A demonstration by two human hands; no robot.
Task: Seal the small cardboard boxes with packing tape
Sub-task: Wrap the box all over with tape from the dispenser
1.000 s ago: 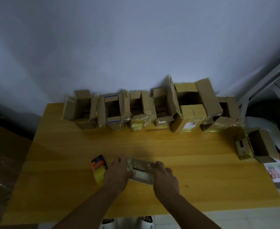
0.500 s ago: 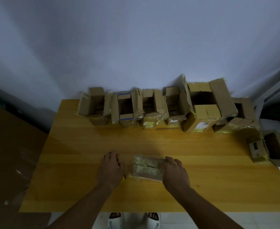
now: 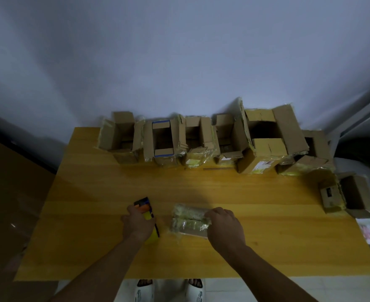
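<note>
A small cardboard box (image 3: pixel 189 220) wrapped in shiny tape lies flat on the wooden table (image 3: pixel 201 188) near its front edge. My right hand (image 3: pixel 224 227) grips the box's right end, fingers curled over it. To the left, my left hand (image 3: pixel 138 223) covers and holds a tape dispenser (image 3: pixel 145 211) with an orange, blue and yellow body that lies on the table. Several open cardboard boxes (image 3: pixel 162 141) stand in a row along the back edge against the wall.
A bigger open box (image 3: pixel 264 138) stands in the back row at the right. Another open box (image 3: pixel 332 196) sits at the table's right edge, partly overhanging. Brown cardboard sheets (image 3: pixel 11 192) lie left of the table. Bare wood spans the middle.
My left hand has left the taped box, moved to the left and now holds the tape dispenser. My right hand stays on the box's right end.
</note>
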